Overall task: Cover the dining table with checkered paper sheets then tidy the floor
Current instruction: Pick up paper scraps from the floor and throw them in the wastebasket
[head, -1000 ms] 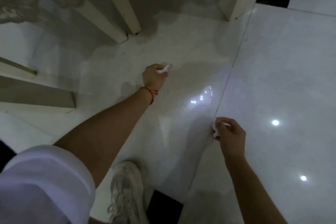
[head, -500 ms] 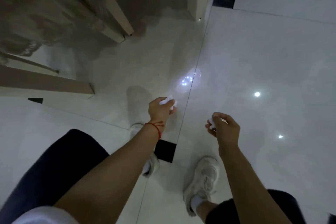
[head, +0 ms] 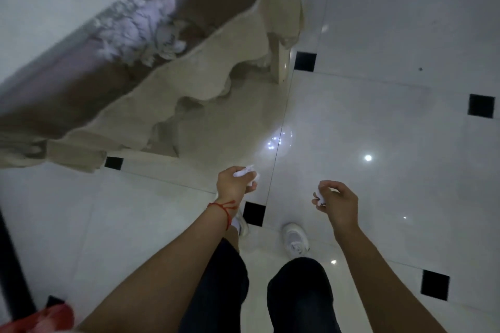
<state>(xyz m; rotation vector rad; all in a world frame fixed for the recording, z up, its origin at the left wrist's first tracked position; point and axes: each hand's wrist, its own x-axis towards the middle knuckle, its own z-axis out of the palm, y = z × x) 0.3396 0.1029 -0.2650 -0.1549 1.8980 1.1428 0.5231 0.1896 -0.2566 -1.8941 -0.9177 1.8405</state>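
Crumpled white paper scraps in both my hands, held over the glossy white tiled floor (head: pixel 378 116).

My left hand (head: pixel 234 184) has fingers curled round one crumpled white paper scrap (head: pixel 247 171); my right hand (head: pixel 338 201) pinches a smaller white scrap (head: pixel 320 199). Open floor spreads right; the cream carved table edge (head: pixel 189 89) crowds the left.

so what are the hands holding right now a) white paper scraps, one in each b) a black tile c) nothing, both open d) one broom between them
a: the left hand grips a crumpled white scrap and the right hand pinches another white scrap, both held above the floor.
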